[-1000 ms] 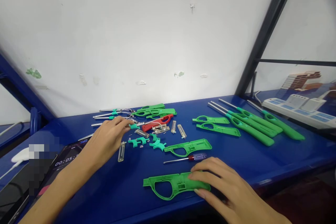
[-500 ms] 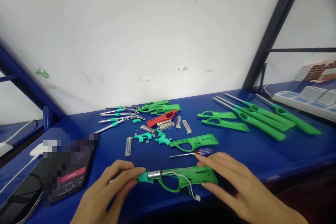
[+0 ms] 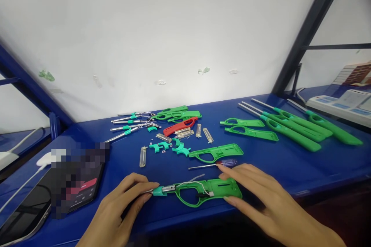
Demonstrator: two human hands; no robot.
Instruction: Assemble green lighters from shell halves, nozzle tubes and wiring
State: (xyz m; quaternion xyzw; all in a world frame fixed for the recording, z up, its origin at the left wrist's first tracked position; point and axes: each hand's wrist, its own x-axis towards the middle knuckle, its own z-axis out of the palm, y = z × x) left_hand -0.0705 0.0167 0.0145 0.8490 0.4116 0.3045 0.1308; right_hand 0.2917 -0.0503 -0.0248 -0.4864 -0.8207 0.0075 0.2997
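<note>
Near the table's front edge lies a green lighter shell half [image 3: 188, 202], its hollow inside facing up. My right hand [image 3: 257, 197] holds its broad handle end, thumb at the lower edge and fingers at the upper edge. My left hand [image 3: 124, 197] pinches a metal lighter tube [image 3: 168, 188] by its teal collar [image 3: 159, 191], at the shell's narrow left end. From the tube, a thin white wire [image 3: 204, 188] runs across the shell to a small white connector [image 3: 211, 193]. A screwdriver [image 3: 227, 163] with a purple handle lies just beyond my right fingertips.
Behind are another green shell half [image 3: 217, 153], teal triggers [image 3: 179, 146], clear fuel tanks [image 3: 143, 157] and a red shell [image 3: 179, 126]. Several tubes with wires [image 3: 127, 127] lie at the back left. Assembled green lighters [image 3: 292, 135] lie right; a phone [image 3: 84, 189] is left.
The white connector has moved from below the shell's lower edge up onto its inside. My left hand has shifted the tube slightly left against the shell. The right hand keeps its hold.
</note>
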